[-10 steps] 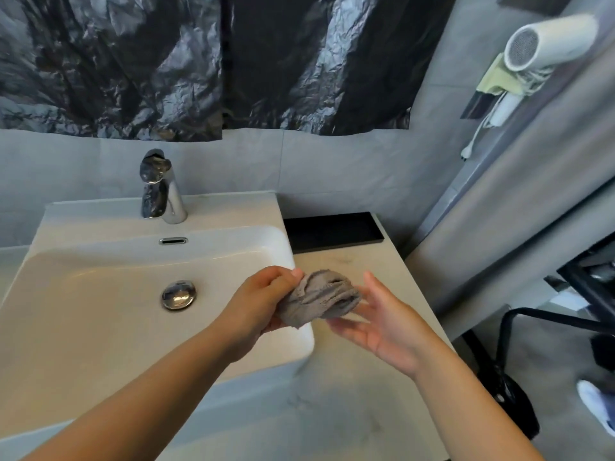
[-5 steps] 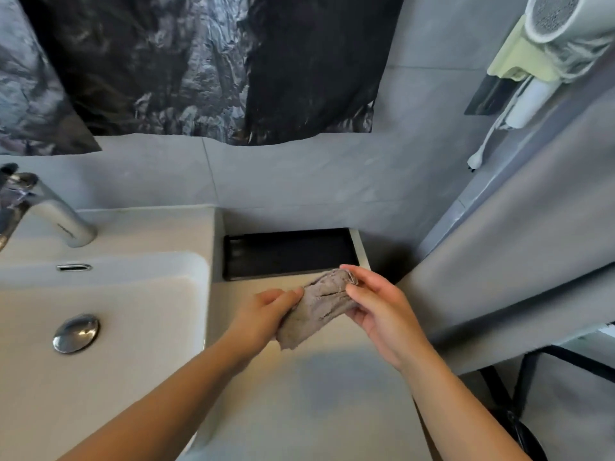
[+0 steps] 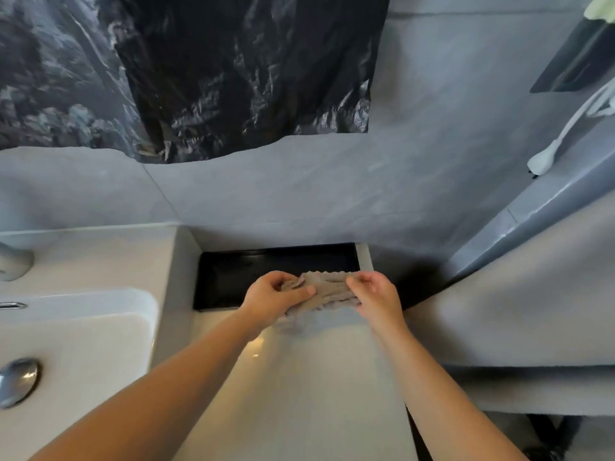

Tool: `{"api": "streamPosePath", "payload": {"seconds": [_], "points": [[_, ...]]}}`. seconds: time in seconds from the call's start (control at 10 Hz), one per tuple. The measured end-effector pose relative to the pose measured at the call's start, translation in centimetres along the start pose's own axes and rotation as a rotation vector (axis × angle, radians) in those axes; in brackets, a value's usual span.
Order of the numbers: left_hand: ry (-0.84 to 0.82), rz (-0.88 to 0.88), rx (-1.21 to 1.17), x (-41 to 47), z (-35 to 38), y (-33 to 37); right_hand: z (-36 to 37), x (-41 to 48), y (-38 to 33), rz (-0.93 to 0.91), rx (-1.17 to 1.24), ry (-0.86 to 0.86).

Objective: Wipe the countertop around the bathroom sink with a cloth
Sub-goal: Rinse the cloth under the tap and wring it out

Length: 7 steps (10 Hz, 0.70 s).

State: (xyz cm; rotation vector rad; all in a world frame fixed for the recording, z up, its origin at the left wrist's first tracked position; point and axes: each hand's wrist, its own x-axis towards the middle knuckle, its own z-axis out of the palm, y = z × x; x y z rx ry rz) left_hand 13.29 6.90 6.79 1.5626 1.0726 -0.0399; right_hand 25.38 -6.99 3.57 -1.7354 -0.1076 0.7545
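Over the right-hand stretch of the countertop [image 3: 299, 394], seen from the head camera, both hands hold a grey cloth [image 3: 327, 291] between them. The left hand [image 3: 273, 299] grips the cloth's left end, fingers curled round it and the thumb laid across the fabric. The right hand [image 3: 377, 294] pinches the right end, fingertips bent over the upper edge. The cloth runs bunched and wrinkled from one grip to the other, so its middle shows in the gap between the hands. A loose fold sags below the left hand toward the counter; whether it touches the surface cannot be told.

The cloth and both hands sit above the front edge of a black tray [image 3: 233, 277], which lies on the countertop against the grey tiled wall [image 3: 332, 194]. To the left, the white sink [image 3: 83, 327] stands just beside the tray, with its chrome drain stopper [image 3: 18, 380] at the frame's edge and the faucet base [image 3: 13, 264] on the back ledge. Crinkled black plastic sheeting [image 3: 233, 78] hangs on the wall above. A grey curtain [image 3: 515, 311] borders the counter on the right, and a white cord [image 3: 565, 128] dangles high above it.
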Motion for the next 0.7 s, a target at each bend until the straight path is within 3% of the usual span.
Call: {"api": "streamPosePath", "payload": {"seconds": [0.1,0.2,0.4,0.5,0.7], "points": [[0.156,-0.024,-0.046,3.3,0.8,-0.3,0.7,3.1,0.5,-0.106,-0.115,0.022],[0.248,-0.009,0.052,5.7,1.4,-0.7,1.8,5.4,0.6,-0.241,-0.242,0.070],[0.355,0.060,0.494,7.2,2.3,-1.6,3.6,6.0,1.7,-0.373,-0.633,0.140],[0.358,0.121,0.473,5.7,1.3,-1.5,3.3,4.5,0.8,-0.397,-0.647,0.195],[0.343,0.257,0.329,-2.3,-3.1,-2.6,1.2,-2.9,-1.3,-0.387,-0.515,0.136]]}}
